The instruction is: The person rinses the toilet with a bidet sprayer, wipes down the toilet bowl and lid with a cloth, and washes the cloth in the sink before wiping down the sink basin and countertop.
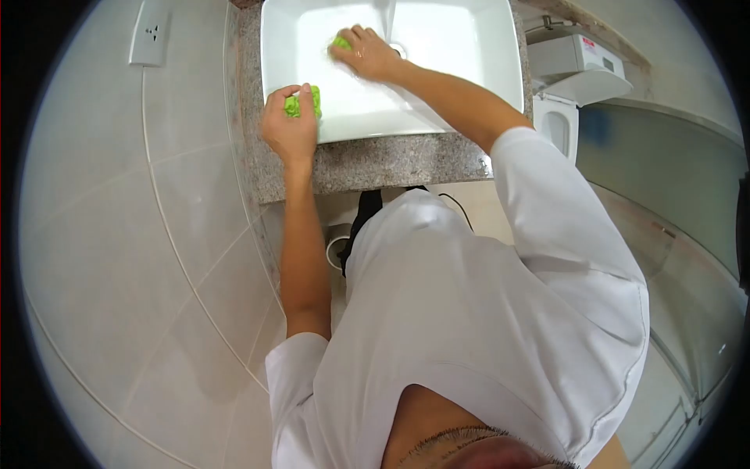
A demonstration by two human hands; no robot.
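Observation:
A white rectangular sink (461,70) is set on a speckled stone counter (391,166). Inside it, my right hand (369,56) reaches across from the right and presses a bright green crumpled cloth (341,42) against the basin floor, near the drain (398,51). Fingers curl over most of that cloth. At the sink's front left corner, my left hand (289,129) grips a second bright green crumpled cloth (311,102) between thumb and fingers, by the rim. Whether the two green pieces are cloth or sponge is hard to make out.
A tiled wall with a power socket (152,33) and a white cable (160,203) runs along the left. To the right stands a toilet (556,125) with its lid up, then a glass partition (664,168). A round white bin (337,248) sits under the counter.

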